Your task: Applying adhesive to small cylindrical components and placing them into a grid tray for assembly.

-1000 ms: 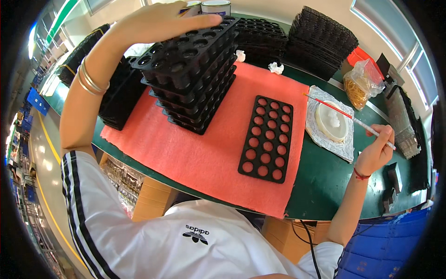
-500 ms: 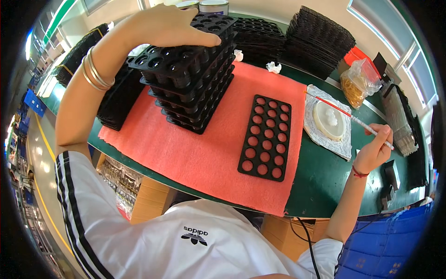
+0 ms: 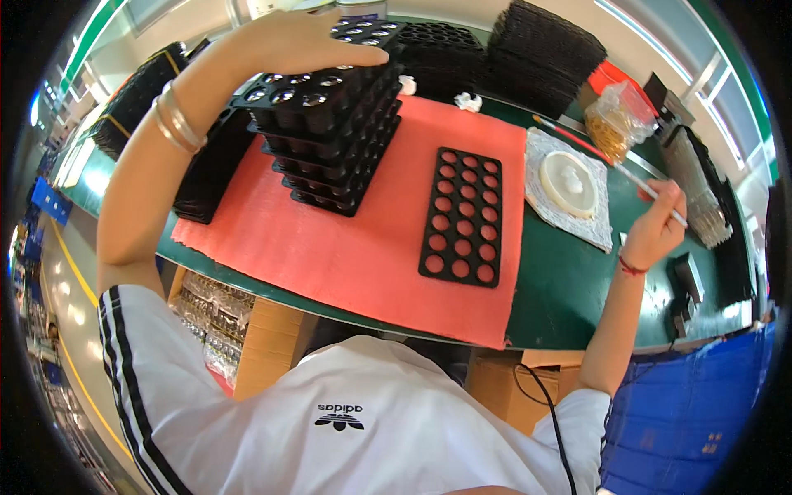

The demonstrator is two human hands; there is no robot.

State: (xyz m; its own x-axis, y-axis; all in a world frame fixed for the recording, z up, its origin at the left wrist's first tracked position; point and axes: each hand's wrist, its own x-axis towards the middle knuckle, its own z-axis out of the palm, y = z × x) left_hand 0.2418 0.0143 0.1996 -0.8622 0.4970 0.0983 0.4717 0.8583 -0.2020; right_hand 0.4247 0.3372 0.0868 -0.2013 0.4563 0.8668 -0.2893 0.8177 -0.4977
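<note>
My left hand [image 3: 289,41] reaches over a tall stack of black plastic trays [image 3: 309,157] with round wells. Its fingers are stretched out across the top tray, thumb pointing right, and they partly hide the wells. In my right hand [image 3: 657,216] is a thin paintbrush [image 3: 577,142] with a red and white handle, its tip pointing up and left. The brush passes above a shallow round dish [image 3: 596,198] holding some white stuff, set on a printed paper pad [image 3: 538,186]. A single flat black tray with round holes [image 3: 454,205] lies left of that pad.
A pink cloth [image 3: 363,268] covers much of the green table [image 3: 549,297]. More black trays stand in stacks at the left [image 3: 202,177] and back [image 3: 540,58]. White crumpled tissue [image 3: 468,102] and a clear bag of yellowish pieces [image 3: 615,124] lie at the far side.
The whole view has shifted, so the table things sit higher in the picture. My left hand stays over the tray stack, and my right hand still holds the brush.
</note>
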